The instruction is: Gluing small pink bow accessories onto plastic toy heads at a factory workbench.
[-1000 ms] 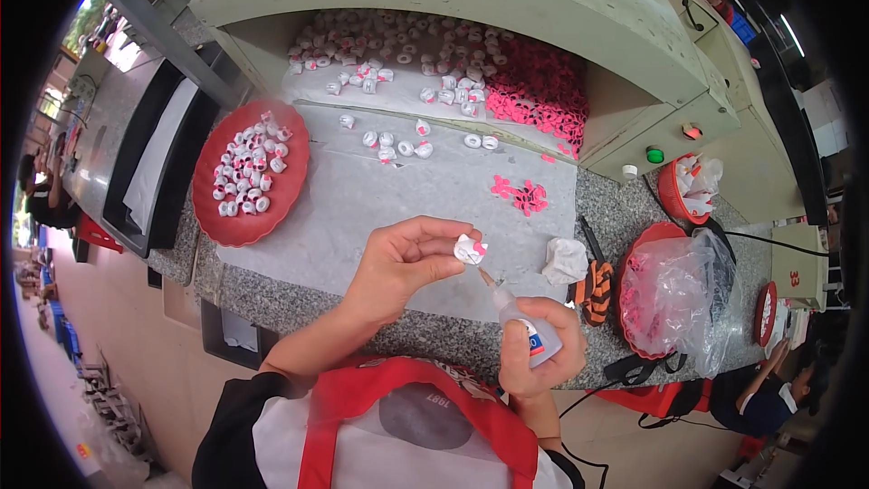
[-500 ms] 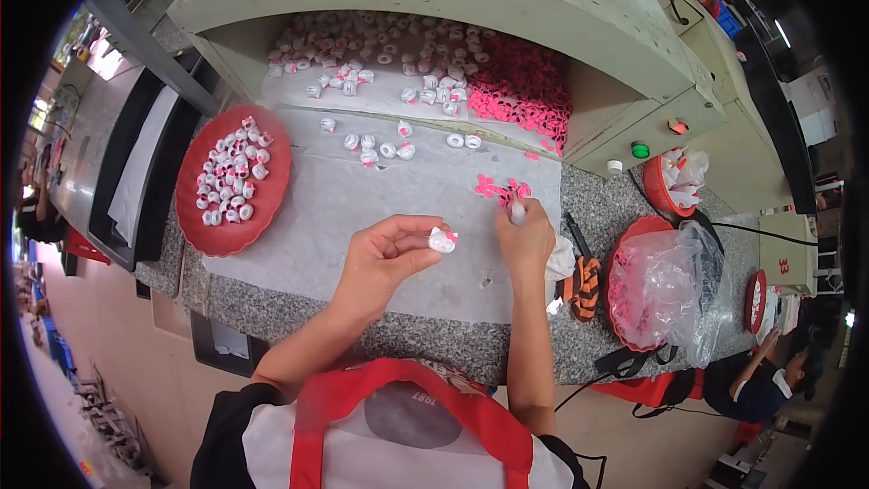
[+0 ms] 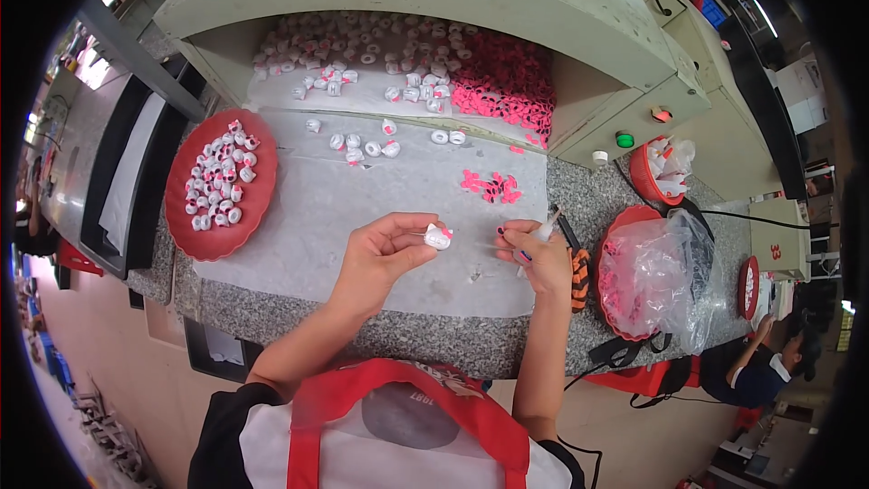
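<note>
The white cat head (image 3: 436, 238), with 1 pink patch (image 3: 447, 233) at its upper right, sits between the left hand's (image 3: 385, 252) fingertips. The right hand (image 3: 541, 258) pinches 1 small, dark-and-pink piece (image 3: 501, 231) and grips the bottle (image 3: 545, 233), nozzle up, body partly hidden.

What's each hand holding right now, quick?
Left hand: closed, holding a white cat-head piece with a pink bow.
Right hand: closed, holding a squeeze bottle and pinching a small dark piece.
</note>
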`<state>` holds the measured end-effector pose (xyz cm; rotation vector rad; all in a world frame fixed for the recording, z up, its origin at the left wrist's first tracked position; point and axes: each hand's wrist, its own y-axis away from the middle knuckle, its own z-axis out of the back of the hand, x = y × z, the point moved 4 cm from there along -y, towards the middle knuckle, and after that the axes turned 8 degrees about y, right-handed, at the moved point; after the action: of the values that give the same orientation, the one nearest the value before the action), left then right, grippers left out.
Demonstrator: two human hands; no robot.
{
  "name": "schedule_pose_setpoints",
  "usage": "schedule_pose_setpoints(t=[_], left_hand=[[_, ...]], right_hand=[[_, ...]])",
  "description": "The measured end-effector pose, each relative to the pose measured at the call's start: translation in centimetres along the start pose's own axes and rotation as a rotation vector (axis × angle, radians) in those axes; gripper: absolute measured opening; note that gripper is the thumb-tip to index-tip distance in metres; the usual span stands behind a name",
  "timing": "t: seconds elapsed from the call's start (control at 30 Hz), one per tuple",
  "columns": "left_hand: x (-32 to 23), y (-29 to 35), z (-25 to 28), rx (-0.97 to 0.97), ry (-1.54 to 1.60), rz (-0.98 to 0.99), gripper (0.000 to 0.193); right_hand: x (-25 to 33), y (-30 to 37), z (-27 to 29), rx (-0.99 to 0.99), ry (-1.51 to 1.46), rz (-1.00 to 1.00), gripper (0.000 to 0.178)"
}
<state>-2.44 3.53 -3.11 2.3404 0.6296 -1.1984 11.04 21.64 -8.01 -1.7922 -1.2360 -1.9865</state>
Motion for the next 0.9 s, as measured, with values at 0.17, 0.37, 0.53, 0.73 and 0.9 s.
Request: schedule_pose_setpoints(t=[0.17,0.37,0.53,0.73,0.9], left_hand=[[0.1,0.3,0.1,0.002,0.001,-0.006,0.034],[-0.1,0.4,0.4,-0.014,0.000,-0.004,0.034],[-0.1,0.6,0.6,-0.006,-0.026,-0.036,0.034],[-0.2,0.7,0.1,0.016,-0.074,-0.074,0.033],[0.0,0.9,-0.7,0.029,-0.101,-0.176,0.034]], right_hand=[[-1.2,-0.3,-0.2,-0.051,0.320,0.043,0.016],[0.5,0.8,-2.7,-0.249,1.261,0.463,0.013],[0.7,0.3,-1.6,-0.336,1.149,0.415,0.012],[2.7,3.2,-3.3,-0.129,0.569,0.312,0.009],[5.8,8.4,-9.0,-0.006,0.273,0.458,0.012]])
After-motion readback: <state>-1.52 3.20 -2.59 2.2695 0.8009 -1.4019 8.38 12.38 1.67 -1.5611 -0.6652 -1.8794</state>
